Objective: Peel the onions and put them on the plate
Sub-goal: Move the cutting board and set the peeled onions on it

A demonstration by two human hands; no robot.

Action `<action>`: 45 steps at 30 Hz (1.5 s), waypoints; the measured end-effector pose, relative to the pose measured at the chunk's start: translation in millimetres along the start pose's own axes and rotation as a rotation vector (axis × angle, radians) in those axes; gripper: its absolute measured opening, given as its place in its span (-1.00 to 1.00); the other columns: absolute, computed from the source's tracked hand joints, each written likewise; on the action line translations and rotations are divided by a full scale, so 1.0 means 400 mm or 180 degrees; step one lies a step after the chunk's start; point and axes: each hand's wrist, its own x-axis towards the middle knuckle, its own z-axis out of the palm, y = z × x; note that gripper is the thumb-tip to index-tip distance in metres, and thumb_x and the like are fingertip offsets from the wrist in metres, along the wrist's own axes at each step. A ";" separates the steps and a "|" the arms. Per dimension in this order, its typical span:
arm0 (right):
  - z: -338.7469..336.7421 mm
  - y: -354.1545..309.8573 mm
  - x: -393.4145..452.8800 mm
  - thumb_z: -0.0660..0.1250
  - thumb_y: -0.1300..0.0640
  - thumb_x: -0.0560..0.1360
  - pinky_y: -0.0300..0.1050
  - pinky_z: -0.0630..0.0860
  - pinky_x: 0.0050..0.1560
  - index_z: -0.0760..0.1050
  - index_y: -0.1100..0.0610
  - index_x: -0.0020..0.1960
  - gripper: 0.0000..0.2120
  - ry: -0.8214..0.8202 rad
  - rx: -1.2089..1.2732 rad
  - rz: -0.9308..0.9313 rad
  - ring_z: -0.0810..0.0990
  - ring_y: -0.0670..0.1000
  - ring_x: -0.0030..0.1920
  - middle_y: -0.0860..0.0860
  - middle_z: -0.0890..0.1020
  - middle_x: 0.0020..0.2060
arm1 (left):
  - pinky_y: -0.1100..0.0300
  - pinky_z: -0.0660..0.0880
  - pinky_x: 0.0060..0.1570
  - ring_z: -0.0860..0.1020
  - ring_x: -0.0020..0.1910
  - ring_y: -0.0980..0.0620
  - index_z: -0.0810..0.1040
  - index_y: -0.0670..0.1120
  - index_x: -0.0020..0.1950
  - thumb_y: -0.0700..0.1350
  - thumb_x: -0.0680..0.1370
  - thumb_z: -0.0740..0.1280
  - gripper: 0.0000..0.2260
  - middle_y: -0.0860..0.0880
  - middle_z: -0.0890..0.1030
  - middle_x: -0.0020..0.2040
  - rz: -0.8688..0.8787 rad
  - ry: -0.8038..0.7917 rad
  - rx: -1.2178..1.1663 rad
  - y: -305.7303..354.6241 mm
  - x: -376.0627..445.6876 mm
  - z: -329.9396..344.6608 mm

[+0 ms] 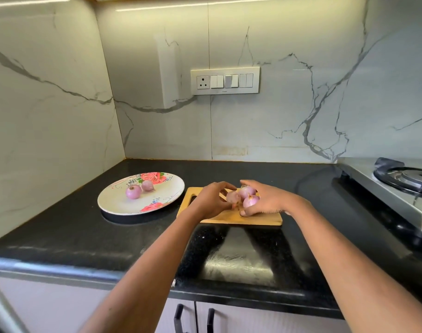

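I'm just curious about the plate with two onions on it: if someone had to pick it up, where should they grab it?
Probably the near rim of the plate, coming from the front. The plate is flat and shallow, so only its edge offers purchase, and both onions sit loose toward the back, so keep it level.

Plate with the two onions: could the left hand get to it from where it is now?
Probably yes. The plate lies just left of the cutting board, and only bare counter separates it from the left hand, which is busy at an onion.
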 end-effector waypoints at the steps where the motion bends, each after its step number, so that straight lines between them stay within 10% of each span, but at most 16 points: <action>1: 0.001 -0.001 0.000 0.57 -0.08 0.41 -0.02 0.33 0.43 0.03 -0.12 0.63 -0.02 0.0007 -0.0007 -0.0005 0.37 0.08 0.46 -0.02 0.32 0.53 | 0.29 0.49 -0.03 0.58 -0.13 0.17 0.52 0.03 0.38 -0.12 0.50 0.53 -0.54 0.01 0.59 0.19 -0.0013 0.0004 -0.0023 0.001 -0.001 0.001; 22: -0.001 -0.008 -0.004 0.53 -0.25 0.38 0.04 0.33 0.46 0.09 -0.16 0.61 -0.04 0.0107 0.0060 -0.0018 0.35 0.11 0.48 0.05 0.29 0.53 | 0.05 0.50 0.29 0.54 0.19 0.02 0.51 0.02 0.39 0.00 0.65 0.33 -0.69 -0.04 0.55 0.29 -0.0070 0.0141 0.0191 0.001 -0.012 -0.008; 32: 0.034 -0.139 0.068 0.36 -0.09 0.58 0.09 0.43 0.37 0.45 -0.05 0.38 -0.61 0.1354 -0.0070 -0.0432 0.45 0.08 0.38 0.01 0.46 0.38 | 0.19 0.43 0.16 0.52 0.24 -0.01 0.50 0.06 0.37 0.01 0.63 0.37 -0.69 -0.02 0.45 0.32 -0.0473 0.0766 0.0576 -0.115 -0.096 -0.200; 45: 0.298 -0.533 0.395 0.34 0.10 0.57 0.08 0.46 0.34 0.38 -0.04 0.48 -0.52 0.0651 -0.0156 -0.0817 0.45 0.13 0.39 0.08 0.45 0.42 | 0.11 0.43 0.31 0.49 0.31 -0.08 0.47 0.01 0.44 -0.02 0.54 0.47 -0.52 -0.08 0.40 0.39 -0.1300 0.0941 0.0739 -0.414 -0.155 -0.370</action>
